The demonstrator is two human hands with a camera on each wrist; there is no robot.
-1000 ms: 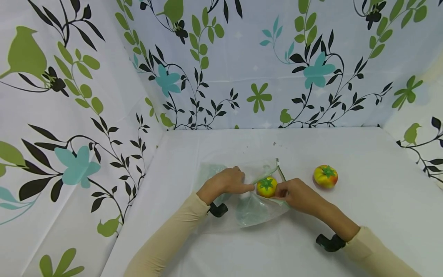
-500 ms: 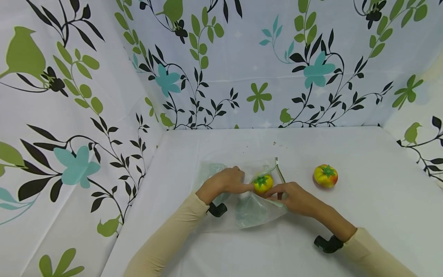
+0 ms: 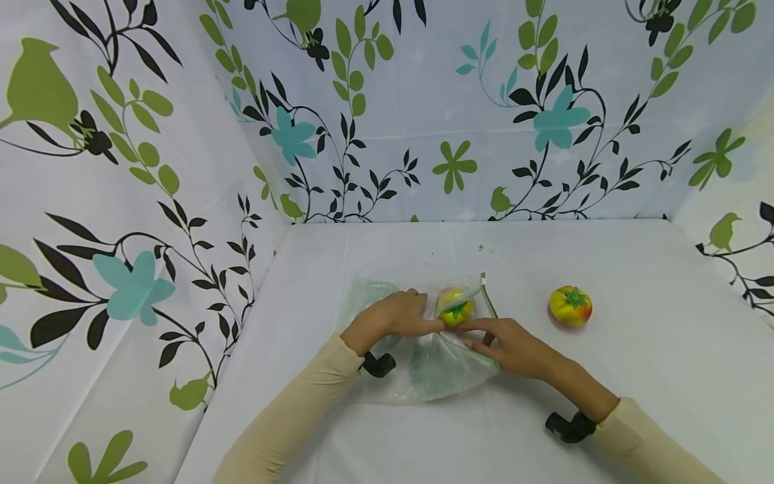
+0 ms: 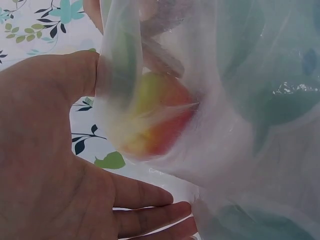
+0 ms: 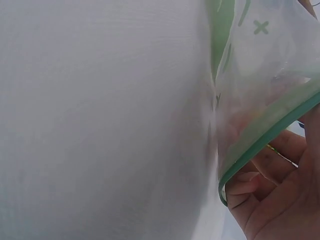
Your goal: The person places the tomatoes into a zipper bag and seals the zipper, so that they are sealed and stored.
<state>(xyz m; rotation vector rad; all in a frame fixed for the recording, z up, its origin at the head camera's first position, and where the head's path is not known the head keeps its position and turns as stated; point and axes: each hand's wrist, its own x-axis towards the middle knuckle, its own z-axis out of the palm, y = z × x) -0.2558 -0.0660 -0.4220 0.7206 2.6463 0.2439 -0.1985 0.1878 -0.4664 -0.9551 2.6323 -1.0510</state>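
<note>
A yellow-and-red fruit with a green star-shaped leafy top [image 3: 457, 314], which looks like a toy tomato, sits in the mouth of a clear zip bag [image 3: 437, 373]. My left hand [image 3: 396, 317] is at the bag's left side. In the left wrist view its thumb [image 4: 82, 75] touches the lip of the bag, and its straight fingers [image 4: 145, 210] lie well apart from the thumb. At the bag's right side, my right hand [image 3: 517, 346] reaches its extended index finger to the lower edge of the toy tomato. Film and the green zip strip [image 5: 270, 132] partly hide its fingertips.
A second toy tomato [image 3: 570, 306] lies on the white table [image 3: 653, 282], right of the bag. Small dark specks [image 3: 482, 248] mark the table's far part. Leaf-patterned cloth [image 3: 387, 121] stands behind and at the left.
The toy tomato has moved left and deeper into the bag, so film now covers its upper part. My right hand has followed leftward, its fingers straighter. The left hand has hardly moved.
</note>
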